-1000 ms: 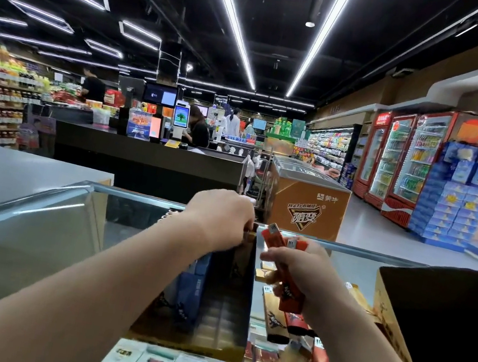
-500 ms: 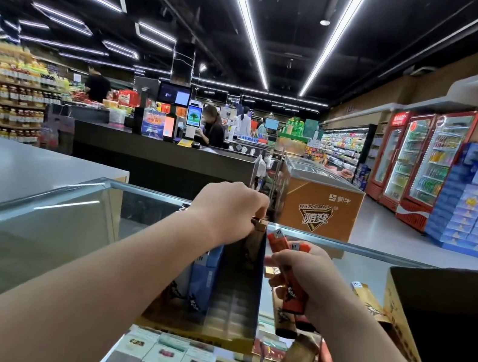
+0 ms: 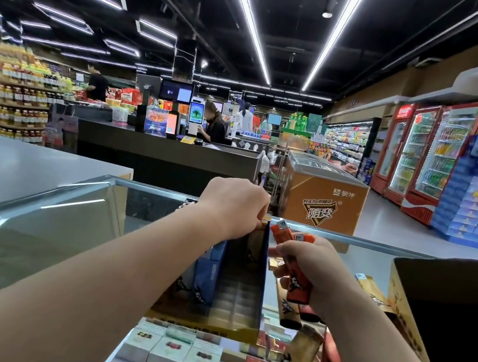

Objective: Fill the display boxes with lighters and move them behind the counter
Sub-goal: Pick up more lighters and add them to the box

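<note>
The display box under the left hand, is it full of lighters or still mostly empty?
Mostly empty. The display box shows bare grid slots; only some blue lighters stand at its left side.

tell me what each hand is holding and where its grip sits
Right hand holds orange lighters around their middles. Left hand pinches the display box at its top back edge.
</note>
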Motion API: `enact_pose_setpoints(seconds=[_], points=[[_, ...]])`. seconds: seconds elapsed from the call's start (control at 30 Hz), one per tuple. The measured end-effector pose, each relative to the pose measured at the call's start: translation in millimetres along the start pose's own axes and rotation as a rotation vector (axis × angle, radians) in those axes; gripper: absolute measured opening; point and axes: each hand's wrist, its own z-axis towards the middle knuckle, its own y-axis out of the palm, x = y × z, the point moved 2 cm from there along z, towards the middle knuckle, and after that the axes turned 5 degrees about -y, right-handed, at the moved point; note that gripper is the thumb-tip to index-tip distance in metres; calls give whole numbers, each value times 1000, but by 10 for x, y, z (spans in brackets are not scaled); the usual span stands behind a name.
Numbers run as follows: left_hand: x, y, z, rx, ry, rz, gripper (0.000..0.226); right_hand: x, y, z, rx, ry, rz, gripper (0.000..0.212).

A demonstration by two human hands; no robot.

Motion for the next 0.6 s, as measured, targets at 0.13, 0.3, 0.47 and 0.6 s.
enact_pose_setpoints(seconds=[0.13,0.3,0.47,0.6], points=[[58,-19,-33,38,42,60,11,11,-12,12,33,8,4,20],[-57,-31,-39,-113,-19,-11,21,-33,-34,9,51,-69,113,8],[-177,-54,-159,-48,-23,-391,43,-121,-44,-9,-67,-141,170,5],[-166,-195,-258,-72,83,-973,38,-180,-11,-42,-261,-138,237,9]])
